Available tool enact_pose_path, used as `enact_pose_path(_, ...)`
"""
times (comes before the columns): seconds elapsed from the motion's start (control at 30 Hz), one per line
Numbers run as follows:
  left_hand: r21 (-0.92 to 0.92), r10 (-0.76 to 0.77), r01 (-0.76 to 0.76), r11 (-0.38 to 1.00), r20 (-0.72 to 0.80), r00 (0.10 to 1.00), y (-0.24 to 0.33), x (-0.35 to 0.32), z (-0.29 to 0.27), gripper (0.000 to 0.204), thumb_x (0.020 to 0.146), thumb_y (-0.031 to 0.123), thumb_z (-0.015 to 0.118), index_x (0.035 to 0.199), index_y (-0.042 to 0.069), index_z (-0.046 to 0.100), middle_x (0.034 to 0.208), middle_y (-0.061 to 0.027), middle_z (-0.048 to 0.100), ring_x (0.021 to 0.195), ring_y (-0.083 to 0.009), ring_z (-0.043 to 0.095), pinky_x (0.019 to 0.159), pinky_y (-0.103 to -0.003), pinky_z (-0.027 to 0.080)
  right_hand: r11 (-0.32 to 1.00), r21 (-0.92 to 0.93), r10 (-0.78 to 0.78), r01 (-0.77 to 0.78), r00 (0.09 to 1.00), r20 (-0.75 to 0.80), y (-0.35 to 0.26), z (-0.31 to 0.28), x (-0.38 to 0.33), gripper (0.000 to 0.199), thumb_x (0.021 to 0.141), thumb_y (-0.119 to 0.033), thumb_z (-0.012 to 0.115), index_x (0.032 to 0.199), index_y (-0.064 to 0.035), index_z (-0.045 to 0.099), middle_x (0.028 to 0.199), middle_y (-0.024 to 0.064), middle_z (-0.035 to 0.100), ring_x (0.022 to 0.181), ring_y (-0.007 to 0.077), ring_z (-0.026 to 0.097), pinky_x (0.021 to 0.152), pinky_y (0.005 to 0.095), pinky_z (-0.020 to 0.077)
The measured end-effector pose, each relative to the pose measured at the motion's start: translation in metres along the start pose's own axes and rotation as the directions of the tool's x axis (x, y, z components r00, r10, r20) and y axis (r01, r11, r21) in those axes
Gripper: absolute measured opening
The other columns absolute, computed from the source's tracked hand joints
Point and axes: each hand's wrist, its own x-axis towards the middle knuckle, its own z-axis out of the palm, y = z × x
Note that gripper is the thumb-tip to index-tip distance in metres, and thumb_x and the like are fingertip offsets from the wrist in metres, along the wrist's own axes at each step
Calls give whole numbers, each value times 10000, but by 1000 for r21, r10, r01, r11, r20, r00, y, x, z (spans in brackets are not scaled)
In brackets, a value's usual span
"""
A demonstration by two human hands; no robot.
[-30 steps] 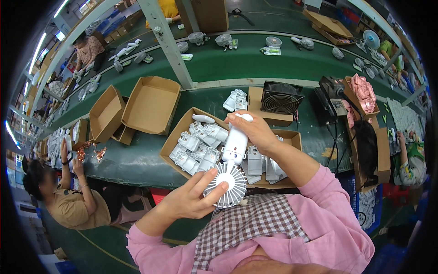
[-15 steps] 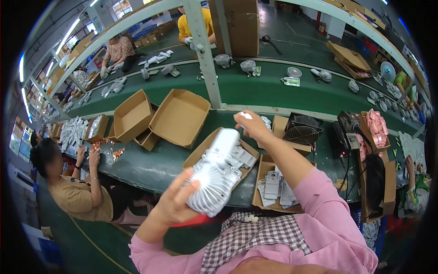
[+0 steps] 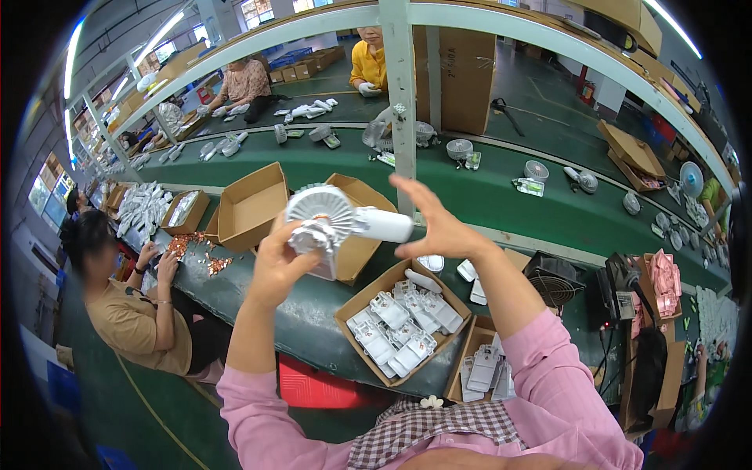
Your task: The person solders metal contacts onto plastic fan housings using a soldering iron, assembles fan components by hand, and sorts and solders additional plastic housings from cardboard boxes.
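A white handheld fan [image 3: 325, 211] is raised over the bench, its round grille by my left hand and its handle pointing right. My left hand [image 3: 278, 262] is closed around the grille end, also against a pale flat piece below it. Beside the handle's end, my right hand [image 3: 439, 223] is open, fingers spread, with nothing seen in it. Below the hands, a cardboard box [image 3: 359, 350] holds several white plastic casing parts [image 3: 392, 333]. A smaller carton [image 3: 460, 366] to its right contains similar grey-white parts.
Empty cartons [image 3: 254, 204] stand behind the fan. A metal post [image 3: 401, 117] rises before the green conveyor [image 3: 493, 200], which carries several fans. At right are a black cooling fan [image 3: 552, 278] and a box of pink parts [image 3: 664, 282]. A co-worker [image 3: 133, 329] sits at left.
The fan has risen away from me and turned so its handle points right. My right hand has opened; the small white thing it held is gone from it. The view has shifted.
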Motion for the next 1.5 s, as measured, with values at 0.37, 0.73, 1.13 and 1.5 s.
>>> enact_pose_path(0.37,-465,-300,249,850,-37,953,-62,138,-55,360,948,143,540,1276,38,434,1277,-198,547,1109,-324,588,865,-404,534,552,664,713,-505,699,-61,7,2,-48,347,765,-229,757,984,-35,571,780,27,616,568,74,523,448,219,398)
enact_pose_path(0.73,-716,-598,235,657,-304,742,-171,264,-27,259,894,-27,559,1139,-28,476,1054,-172,536,940,-311,584,798,-433,566,117,955,990,-273,112,-90,166,8,16,256,799,-204,742,904,-29,587,662,70,589,465,108,451,371,265,308)
enact_pose_path(1.13,842,-144,233,487,-185,972,-312,345,0,413,810,377,614,1135,125,655,1429,-194,368,1315,-417,271,1091,-515,180,516,851,804,100,285,-522,204,15,13,876,776,77,517,1517,-81,78,1513,153,254,1389,254,295,1064,331,290)
enact_pose_path(1.5,593,-25,84,801,-107,994,-424,398,-16,804,821,484,637,1414,121,232,1263,-188,492,1132,-333,529,925,-430,419,501,825,865,-261,133,-483,213,23,1,774,713,-96,628,1423,-5,332,1406,201,402,1258,336,436,1031,374,354)
